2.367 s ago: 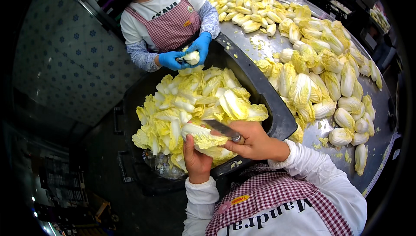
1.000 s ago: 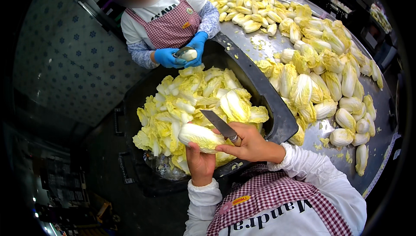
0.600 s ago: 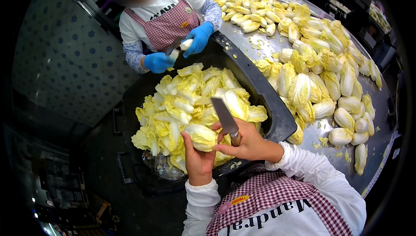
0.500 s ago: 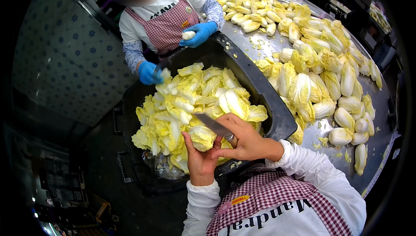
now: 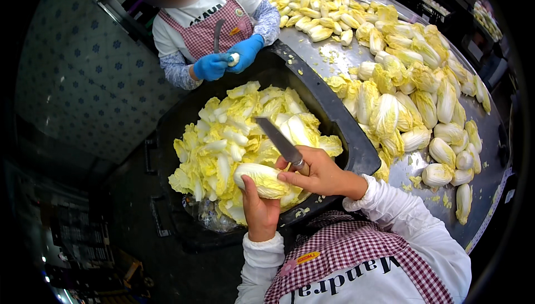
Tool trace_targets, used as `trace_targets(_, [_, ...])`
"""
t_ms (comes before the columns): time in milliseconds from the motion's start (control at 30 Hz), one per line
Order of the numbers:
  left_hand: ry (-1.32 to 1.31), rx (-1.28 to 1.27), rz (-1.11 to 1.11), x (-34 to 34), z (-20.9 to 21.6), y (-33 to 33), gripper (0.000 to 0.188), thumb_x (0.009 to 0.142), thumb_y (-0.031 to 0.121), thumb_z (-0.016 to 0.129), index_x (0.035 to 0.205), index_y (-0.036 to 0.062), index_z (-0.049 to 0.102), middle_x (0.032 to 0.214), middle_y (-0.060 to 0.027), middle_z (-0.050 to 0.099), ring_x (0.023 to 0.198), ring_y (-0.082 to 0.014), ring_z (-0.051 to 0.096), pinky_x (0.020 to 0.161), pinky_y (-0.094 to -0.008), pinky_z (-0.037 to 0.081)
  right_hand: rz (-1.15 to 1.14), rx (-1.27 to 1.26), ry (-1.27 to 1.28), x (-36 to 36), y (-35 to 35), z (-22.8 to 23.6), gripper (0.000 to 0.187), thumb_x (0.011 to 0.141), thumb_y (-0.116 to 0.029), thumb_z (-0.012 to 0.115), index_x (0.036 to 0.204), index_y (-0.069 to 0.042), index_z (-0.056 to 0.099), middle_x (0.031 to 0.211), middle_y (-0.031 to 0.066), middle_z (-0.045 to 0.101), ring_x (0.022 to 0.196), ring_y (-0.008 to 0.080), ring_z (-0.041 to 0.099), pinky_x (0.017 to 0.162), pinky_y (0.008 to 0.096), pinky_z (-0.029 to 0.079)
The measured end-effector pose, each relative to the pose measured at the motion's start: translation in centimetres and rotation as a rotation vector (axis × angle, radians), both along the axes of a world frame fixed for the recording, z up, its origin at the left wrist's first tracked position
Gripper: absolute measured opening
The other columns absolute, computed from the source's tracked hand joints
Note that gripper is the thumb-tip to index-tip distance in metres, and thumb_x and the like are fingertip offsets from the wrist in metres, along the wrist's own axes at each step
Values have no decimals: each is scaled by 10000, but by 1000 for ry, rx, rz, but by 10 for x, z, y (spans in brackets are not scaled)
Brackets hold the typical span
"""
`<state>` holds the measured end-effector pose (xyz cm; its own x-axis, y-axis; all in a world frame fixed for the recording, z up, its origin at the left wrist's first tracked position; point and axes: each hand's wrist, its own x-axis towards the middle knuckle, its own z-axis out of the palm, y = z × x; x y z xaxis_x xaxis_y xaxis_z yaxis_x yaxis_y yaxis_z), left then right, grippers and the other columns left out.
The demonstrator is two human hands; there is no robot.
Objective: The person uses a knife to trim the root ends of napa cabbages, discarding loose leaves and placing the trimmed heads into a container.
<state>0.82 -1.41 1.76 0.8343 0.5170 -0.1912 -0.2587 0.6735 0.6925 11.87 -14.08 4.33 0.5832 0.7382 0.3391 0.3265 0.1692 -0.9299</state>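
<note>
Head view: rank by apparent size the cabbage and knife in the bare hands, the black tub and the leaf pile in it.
1. Black tub
2. Leaf pile
3. Cabbage
4. Knife, similarly long but narrower

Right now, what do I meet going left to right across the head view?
Flower-patterned wall, left hand holding a pale cabbage, right hand holding a knife, lowest cabbage on the metal table.

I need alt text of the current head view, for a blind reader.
A person's left hand holds a white-and-yellow cabbage over a black bin of loose leaves; the right hand grips a knife. Across the bin, a co-worker in blue gloves holds a curved blade; more cabbages lie on a metal table at right.
</note>
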Motion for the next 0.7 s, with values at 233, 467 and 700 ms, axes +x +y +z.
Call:
trace_targets(233, [-87,709,106,-1,-6,-5,971,641,587,761,1335,73,317,1222,-67,452,1083,-180,495,904,-330,445,-10,75,-202,1,4,4,407,786,-266,754,1071,1,641,898,153,652,813,285,641,713,335,501])
trace_targets(467, [-163,812,-12,-7,-10,2,953,593,414,861,1316,60,350,1197,-63,514,1058,-172,527,913,-311,447,49,66,-175,3,-1,8,338,797,-191,706,1071,-7,633,904,148,650,816,283,646,723,334,507])
trace_targets(700, [-154,852,-121,-7,-3,16,856,664,328,853,1309,34,371,1170,-75,550,1030,-170,559,894,-301,464,32,-11,-337,2,2,10,359,818,-152,643,1142,-13,576,978,137,629,835,283,638,737,337,515])
